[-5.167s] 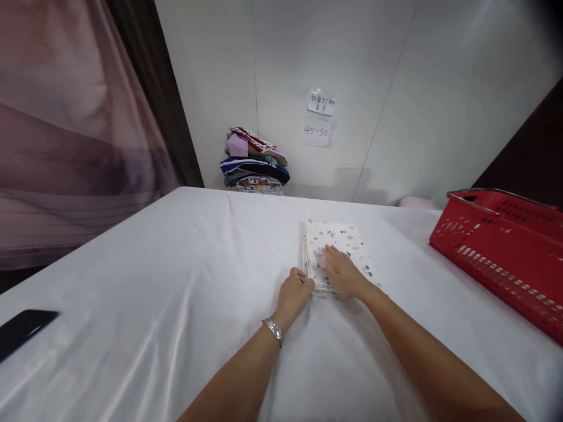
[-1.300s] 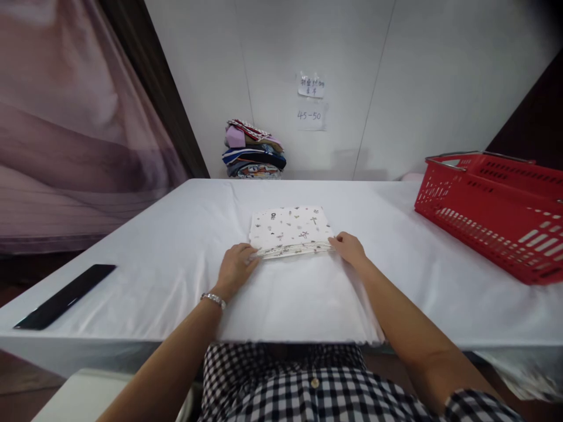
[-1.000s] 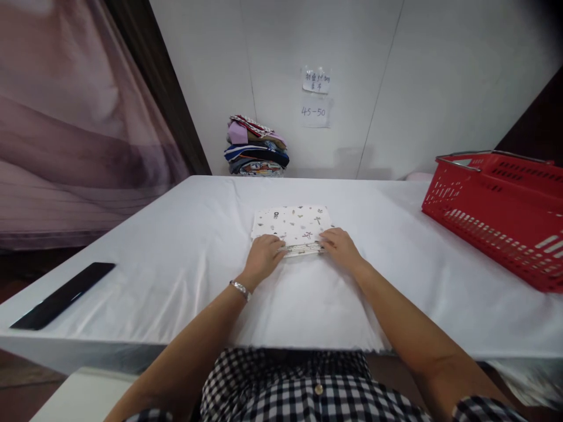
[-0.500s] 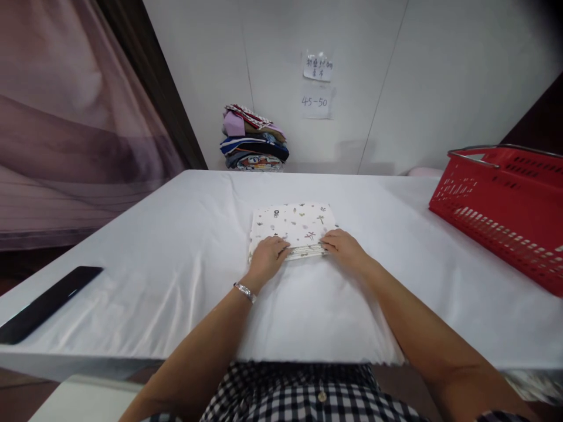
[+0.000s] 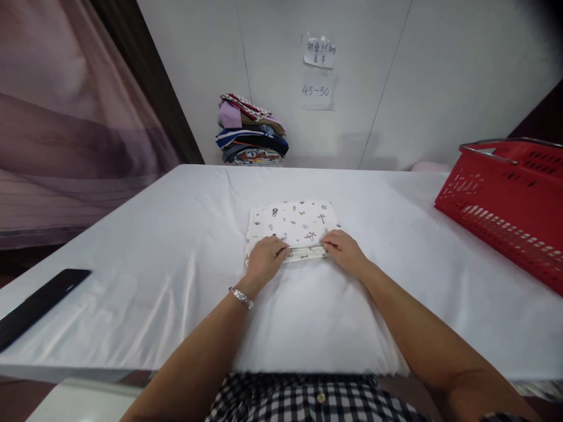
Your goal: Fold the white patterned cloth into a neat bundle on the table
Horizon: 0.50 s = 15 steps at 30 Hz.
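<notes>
Both my left hand (image 5: 264, 258) and right hand (image 5: 345, 251) seem to be pinching the near edge of the folded printed cloth (image 5: 294, 225) on the white table (image 5: 153, 264).

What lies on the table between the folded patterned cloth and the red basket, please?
Only bare white table cover lies between the folded patterned cloth and the red basket, as the head view shows.

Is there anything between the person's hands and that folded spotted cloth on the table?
Nothing visible. The left hand and the right hand both rest directly on the near edge of the folded cloth, which lies on the white table. The red basket sits apart at the right.
</notes>
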Tool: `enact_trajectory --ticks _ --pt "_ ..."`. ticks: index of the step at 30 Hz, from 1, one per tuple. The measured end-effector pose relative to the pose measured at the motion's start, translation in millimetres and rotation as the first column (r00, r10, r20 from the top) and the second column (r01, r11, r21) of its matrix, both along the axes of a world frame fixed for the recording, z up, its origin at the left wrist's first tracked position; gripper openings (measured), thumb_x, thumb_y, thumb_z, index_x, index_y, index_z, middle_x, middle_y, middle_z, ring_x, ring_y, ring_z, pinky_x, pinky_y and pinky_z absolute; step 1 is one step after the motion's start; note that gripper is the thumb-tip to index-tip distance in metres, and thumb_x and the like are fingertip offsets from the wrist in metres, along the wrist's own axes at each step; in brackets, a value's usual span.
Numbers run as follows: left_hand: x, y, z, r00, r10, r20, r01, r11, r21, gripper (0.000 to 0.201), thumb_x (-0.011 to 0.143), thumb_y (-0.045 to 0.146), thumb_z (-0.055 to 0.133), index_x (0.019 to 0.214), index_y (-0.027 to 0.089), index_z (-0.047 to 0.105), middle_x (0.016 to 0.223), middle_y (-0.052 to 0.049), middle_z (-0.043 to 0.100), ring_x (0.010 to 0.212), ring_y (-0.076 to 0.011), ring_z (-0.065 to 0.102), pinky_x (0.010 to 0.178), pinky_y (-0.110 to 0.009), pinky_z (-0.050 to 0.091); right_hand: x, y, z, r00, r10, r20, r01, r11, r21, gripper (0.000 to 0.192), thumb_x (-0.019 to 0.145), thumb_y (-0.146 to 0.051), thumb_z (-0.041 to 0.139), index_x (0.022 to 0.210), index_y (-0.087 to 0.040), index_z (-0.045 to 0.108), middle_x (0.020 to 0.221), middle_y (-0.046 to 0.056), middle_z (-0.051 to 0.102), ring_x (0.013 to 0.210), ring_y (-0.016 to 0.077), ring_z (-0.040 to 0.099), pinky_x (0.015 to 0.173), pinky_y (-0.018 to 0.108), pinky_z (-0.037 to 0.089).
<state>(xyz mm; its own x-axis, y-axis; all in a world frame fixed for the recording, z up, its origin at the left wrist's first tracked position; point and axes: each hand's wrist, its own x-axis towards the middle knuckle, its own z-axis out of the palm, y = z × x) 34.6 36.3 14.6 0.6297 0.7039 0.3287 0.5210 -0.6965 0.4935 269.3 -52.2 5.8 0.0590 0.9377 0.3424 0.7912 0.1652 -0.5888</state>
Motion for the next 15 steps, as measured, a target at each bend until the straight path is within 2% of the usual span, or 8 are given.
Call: enact_trajectory --ticks 4,7,11,15 --pt "-0.7 -0.3 1.0 0.999 -0.009 0.044 0.01 1.0 -0.025 0.024 0.087 0.032 0.048 0.077 0.024 0.068 0.081 -0.001 0.064 0.084 -0.0178 0.056 0.074 -0.032 0.044 -0.2 -3.0 1.0 1.0 0.029 -0.006 -0.028 0.996 0.083 0.022 0.089 -0.023 0.045 0.085 -0.023 0.067 0.091 0.005 0.064 0.088 0.0195 0.055 0.08 0.035 0.044" --pt "-1.7 -1.2 2.2 0.997 -0.018 0.073 0.021 0.999 -0.042 0.026 0.088 0.033 0.046 0.075 0.023 0.067 0.08 -0.001 0.064 0.085 -0.0175 0.056 0.074 -0.032 0.045 1.7 -5.8 1.4 0.996 0.053 0.068 -0.061 0.99 0.128 0.025 0.091 -0.026 0.042 0.092 -0.023 0.067 0.095 0.007 0.063 0.091 0.021 0.055 0.081 0.038 0.044" --pt "-2.9 -1.9 2.7 0.997 -0.053 0.056 0.054 0.998 -0.026 0.025 0.089 0.032 0.047 0.075 0.023 0.066 0.079 0.0 0.064 0.084 -0.0169 0.056 0.077 -0.032 0.044 5.8 -7.6 0.3 0.979 0.116 0.166 -0.133 0.987 0.095 0.027 0.092 -0.025 0.04 0.095 -0.023 0.067 0.097 0.007 0.064 0.092 0.0207 0.055 0.082 0.038 0.044" --pt "-3.4 -1.8 2.3 0.997 -0.075 0.035 0.076 0.997 -0.015 0.025 0.089 0.034 0.047 0.078 0.023 0.067 0.082 -0.002 0.064 0.085 -0.0179 0.055 0.078 -0.034 0.044 8.7 -7.9 0.7 0.97 0.145 0.196 -0.155 0.987 0.035 0.022 0.09 -0.029 0.047 0.099 -0.025 0.067 0.101 0.007 0.064 0.095 0.0213 0.055 0.083 0.039 0.045"
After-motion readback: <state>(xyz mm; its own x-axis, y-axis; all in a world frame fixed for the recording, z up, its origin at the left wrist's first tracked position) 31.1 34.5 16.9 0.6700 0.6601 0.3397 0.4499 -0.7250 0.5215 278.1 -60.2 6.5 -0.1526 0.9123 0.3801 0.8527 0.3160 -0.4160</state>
